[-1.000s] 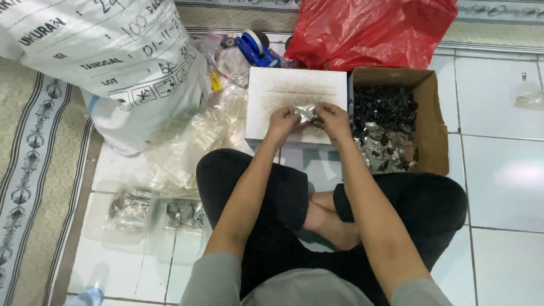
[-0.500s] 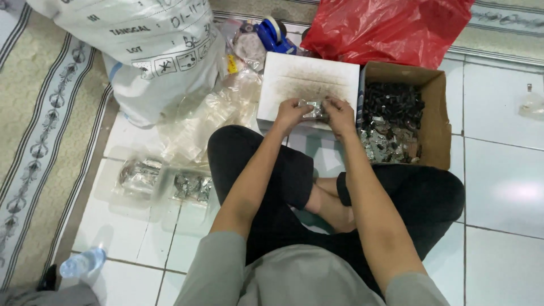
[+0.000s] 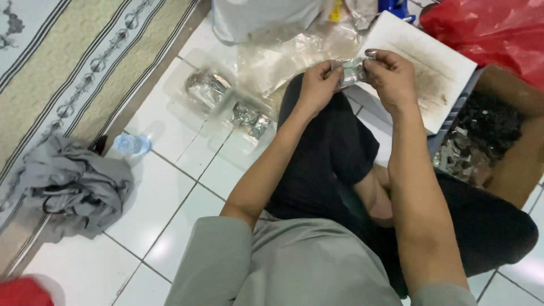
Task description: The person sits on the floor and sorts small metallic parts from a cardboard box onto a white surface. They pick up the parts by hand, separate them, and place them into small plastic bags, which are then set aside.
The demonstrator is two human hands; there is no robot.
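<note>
A white tiled floor [image 3: 170, 192] fills most of the view, and a person sits on it cross-legged in black trousers and a grey shirt. Along the left edge runs a striped woven mat [image 3: 73, 62] in beige and pale blue, and a crumpled grey cloth [image 3: 73, 187] lies where mat and tiles meet. At the top stands a large white sack [image 3: 255, 17], with a heap of clear plastic bags [image 3: 294, 54] spread in front of it. A red plastic bag [image 3: 487, 34] bulges in the upper right corner. Below it, beside the person's right knee, an open cardboard box [image 3: 513, 164] holds a pile of dark and silvery metal bits. Between the box and the sack lies a flat white board [image 3: 436, 73], smudged grey on top. On the tiles left of the person's knee lie two clear packets of metal parts [image 3: 226, 105], just beside each other. A small plastic bottle [image 3: 131, 144] rests near the mat's edge. The left hand [image 3: 318, 85] and right hand [image 3: 391, 76] are raised together over the left knee, near the board's front edge, each pinching one end of a small clear packet [image 3: 352, 71] of shiny pieces stretched between them.
</note>
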